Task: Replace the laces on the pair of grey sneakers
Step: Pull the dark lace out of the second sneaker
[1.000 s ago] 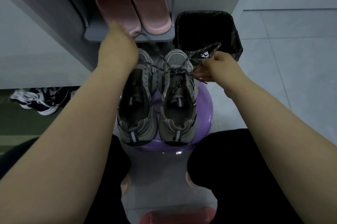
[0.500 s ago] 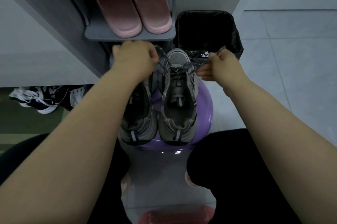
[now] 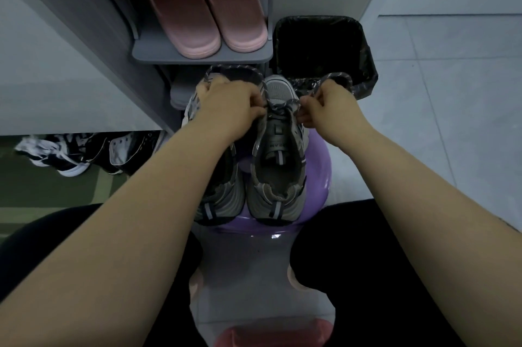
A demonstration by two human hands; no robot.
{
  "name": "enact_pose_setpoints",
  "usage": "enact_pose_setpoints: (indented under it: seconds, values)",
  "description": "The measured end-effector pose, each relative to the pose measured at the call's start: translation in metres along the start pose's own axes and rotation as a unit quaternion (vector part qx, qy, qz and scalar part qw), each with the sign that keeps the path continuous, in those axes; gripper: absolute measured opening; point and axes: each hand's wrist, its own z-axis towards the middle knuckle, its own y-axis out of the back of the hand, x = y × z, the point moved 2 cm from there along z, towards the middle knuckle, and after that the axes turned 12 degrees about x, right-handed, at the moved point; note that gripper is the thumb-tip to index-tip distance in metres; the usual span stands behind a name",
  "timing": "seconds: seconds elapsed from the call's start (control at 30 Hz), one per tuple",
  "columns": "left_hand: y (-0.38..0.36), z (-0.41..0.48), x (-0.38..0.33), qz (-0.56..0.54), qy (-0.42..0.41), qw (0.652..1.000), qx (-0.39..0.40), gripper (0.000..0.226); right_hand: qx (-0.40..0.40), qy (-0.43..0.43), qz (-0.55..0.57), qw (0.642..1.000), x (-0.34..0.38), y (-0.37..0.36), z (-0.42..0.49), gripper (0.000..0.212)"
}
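Pinching one end of the lace (image 3: 282, 107) in the left hand (image 3: 228, 105) and the other in the right hand (image 3: 330, 108), flanking the toe-end eyelets of the right-side grey sneaker (image 3: 278, 154), lying lengthwise, toe toward the far edge of the purple stool (image 3: 320, 166), both hands equally near.

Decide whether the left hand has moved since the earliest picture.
Yes. The left hand has dropped away from the slipper shelf, toward the lace.
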Motion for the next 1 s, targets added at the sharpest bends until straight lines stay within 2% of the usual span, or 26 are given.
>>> enact_pose_setpoints:
  seconds: [0.07, 0.13, 0.3, 0.43, 0.53, 0.6, 0.7, 0.87, 0.93, 1.0]
  values:
    - [0.003, 0.001, 0.001, 0.003, 0.006, 1.0, -0.013, 0.013, 0.003, -0.014, 0.081, 0.997, -0.001, -0.001, -0.001, 0.01]
    - [0.005, 0.002, 0.003, -0.008, 0.017, 1.0, -0.024, 0.009, 0.006, -0.02, 0.128, 0.992, 0.0, -0.002, -0.004, 0.009]
    - [-0.005, 0.005, 0.005, -0.056, 0.022, 0.998, 0.008, 0.008, 0.029, -0.009, 0.079, 0.996, -0.003, -0.001, -0.004, 0.03]
    - [-0.003, 0.004, 0.004, -0.062, 0.014, 0.998, -0.012, 0.014, 0.015, 0.009, 0.077, 0.997, -0.004, -0.004, -0.006, 0.016]
    - [-0.001, 0.003, 0.004, -0.075, 0.03, 0.996, -0.026, 0.009, -0.02, 0.026, -0.063, 0.997, 0.0, -0.005, -0.003, 0.023]
    - [-0.004, 0.003, 0.003, -0.072, 0.026, 0.997, -0.032, 0.005, -0.03, 0.045, -0.169, 0.984, 0.003, -0.008, -0.003, 0.026]
    - [-0.01, 0.003, -0.001, -0.066, 0.018, 0.997, -0.02, 0.014, -0.039, 0.066, -0.199, 0.977, 0.001, -0.011, -0.003, 0.021]
    - [0.002, 0.007, 0.003, -0.176, 0.048, 0.982, -0.046, 0.024, -0.047, 0.03, -0.03, 0.998, -0.009, -0.009, 0.008, 0.013]
    - [0.006, 0.004, 0.002, -0.148, 0.037, 0.987, -0.055, 0.014, -0.03, 0.037, 0.011, 0.999, -0.005, -0.007, 0.008, 0.013]
    - [0.009, -0.002, -0.004, -0.059, 0.006, 0.997, -0.058, 0.007, 0.022, 0.072, 0.099, 0.992, 0.009, -0.003, 0.001, 0.006]
